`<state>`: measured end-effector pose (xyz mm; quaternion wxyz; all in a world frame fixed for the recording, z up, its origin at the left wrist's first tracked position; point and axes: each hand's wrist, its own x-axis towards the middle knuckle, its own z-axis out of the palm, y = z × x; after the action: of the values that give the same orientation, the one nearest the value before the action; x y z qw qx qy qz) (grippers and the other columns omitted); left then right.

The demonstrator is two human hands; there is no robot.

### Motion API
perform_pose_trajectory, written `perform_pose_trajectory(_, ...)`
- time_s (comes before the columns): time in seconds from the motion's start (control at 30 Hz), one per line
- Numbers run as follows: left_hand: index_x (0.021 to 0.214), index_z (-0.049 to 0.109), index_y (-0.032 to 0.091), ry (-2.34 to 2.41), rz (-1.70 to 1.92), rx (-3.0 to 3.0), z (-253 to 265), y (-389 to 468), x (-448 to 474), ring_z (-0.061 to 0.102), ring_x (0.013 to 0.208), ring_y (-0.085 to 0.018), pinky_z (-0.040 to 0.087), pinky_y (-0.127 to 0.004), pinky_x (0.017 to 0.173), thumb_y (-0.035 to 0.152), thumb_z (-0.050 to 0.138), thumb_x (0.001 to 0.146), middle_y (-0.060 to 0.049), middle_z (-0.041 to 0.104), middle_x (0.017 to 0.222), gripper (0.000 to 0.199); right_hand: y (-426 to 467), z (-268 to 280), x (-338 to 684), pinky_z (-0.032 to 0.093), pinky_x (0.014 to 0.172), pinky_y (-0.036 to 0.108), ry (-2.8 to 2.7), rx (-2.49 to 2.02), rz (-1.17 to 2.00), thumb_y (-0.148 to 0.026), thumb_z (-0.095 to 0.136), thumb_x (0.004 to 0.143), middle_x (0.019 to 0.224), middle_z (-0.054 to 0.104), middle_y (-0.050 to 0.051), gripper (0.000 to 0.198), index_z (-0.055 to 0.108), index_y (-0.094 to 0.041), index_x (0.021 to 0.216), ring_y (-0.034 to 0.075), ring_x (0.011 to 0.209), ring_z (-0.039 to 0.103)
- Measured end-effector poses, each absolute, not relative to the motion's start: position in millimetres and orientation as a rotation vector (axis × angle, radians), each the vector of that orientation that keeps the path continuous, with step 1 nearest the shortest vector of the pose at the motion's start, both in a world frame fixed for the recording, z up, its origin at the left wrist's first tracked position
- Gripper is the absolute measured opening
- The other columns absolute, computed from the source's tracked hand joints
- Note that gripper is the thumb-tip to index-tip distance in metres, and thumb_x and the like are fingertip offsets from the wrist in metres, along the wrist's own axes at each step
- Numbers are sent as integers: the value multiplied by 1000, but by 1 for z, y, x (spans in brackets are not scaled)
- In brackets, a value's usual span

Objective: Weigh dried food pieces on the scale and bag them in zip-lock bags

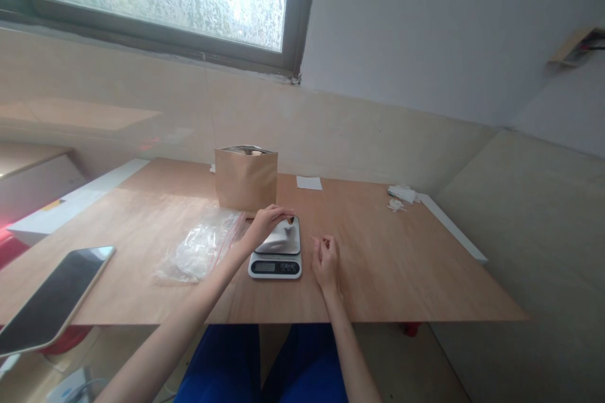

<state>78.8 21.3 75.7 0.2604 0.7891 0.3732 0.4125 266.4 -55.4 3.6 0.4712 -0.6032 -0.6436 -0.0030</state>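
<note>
My left hand [271, 221] reaches over the steel plate of a digital kitchen scale [275, 266]. Its fingers are pinched around a small dark brown piece [290, 220], too small to name, just over the plate's far right corner. On the table to the right of the scale rests my right hand [326, 262], its fingers curled in; whatever they may hold is hidden. Behind the scale stands a brown kraft paper pouch [246, 179], its silver-lined top open. A clear zip bag [203, 250] lies to the left, partly behind my left forearm.
A large phone [54, 299] lies at the wooden table's [387, 271] left front edge. A white paper [309, 183] is near the back wall. Crumpled white tissue [403, 194] sits at the back right. Above the wall is a window [189, 0].
</note>
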Motion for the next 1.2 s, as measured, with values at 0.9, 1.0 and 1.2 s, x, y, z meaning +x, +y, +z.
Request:
perform_pose_trajectory(0.9, 96, 57, 16, 1695, 1503, 2314, 195, 73, 38, 54, 98, -21, 41, -34, 89, 22, 40, 85, -10, 60, 101, 21, -56, 7, 266, 43, 72, 31, -1534, -1475, 120, -34, 30, 94, 86, 51, 7, 38, 63, -15, 94, 18, 81, 51)
perform_pose_trajectory(1.0, 90, 58, 16, 1811, 1178, 2394, 191, 84, 36, 57, 93, -23, 41, -35, 85, 23, 39, 84, -11, 61, 97, 21, -55, 3, 266, 44, 71, 31, -1577, -1460, 124, -34, 31, 94, 88, 52, 7, 37, 63, -16, 96, 17, 82, 52)
perform_pose_trajectory(1.2, 85, 59, 17, 1891, 1043, 2538, 178, 81, 37, 58, 95, -24, 38, -37, 88, 29, 36, 87, -11, 63, 97, 27, -57, 4, 264, 46, 75, 31, -1690, -1431, 168, -33, 33, 94, 95, 54, 8, 34, 64, -19, 98, 18, 87, 55)
